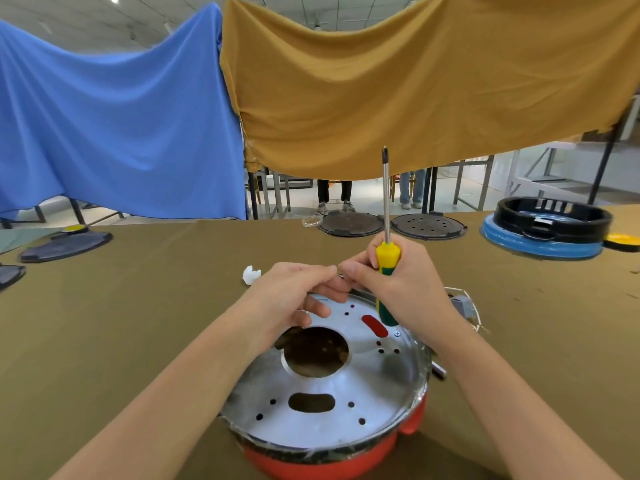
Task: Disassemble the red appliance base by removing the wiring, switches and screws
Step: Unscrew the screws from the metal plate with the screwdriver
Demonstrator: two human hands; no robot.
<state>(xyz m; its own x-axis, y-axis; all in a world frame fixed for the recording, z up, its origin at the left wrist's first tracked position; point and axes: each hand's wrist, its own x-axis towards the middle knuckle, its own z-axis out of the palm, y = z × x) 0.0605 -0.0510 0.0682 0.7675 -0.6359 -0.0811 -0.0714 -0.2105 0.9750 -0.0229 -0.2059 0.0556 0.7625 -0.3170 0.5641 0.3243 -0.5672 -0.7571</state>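
Note:
The red appliance base (pixel 332 462) sits at the near table edge, topped by a silver metal plate (pixel 374 386) with a big round hole and several small holes. One screw (pixel 397 333) shows on the plate's right side. My right hand (pixel 398 285) grips a yellow-and-green screwdriver (pixel 387 271), its shaft pointing straight up. My left hand (pixel 294 292) hovers over the plate's far rim, fingertips meeting my right thumb and forefinger; something small seems pinched there, too small to make out. White wires and a grey switch part (pixel 462 304) stick out behind my right hand.
A crumpled white scrap (pixel 251 274) lies beyond the base. Two dark round plates (pixel 349 224) (pixel 429 226) lie at the far edge, a black ring on a blue base (pixel 547 226) stands far right, and dark flat parts (pixel 65 244) lie far left. Blue and mustard cloths hang behind.

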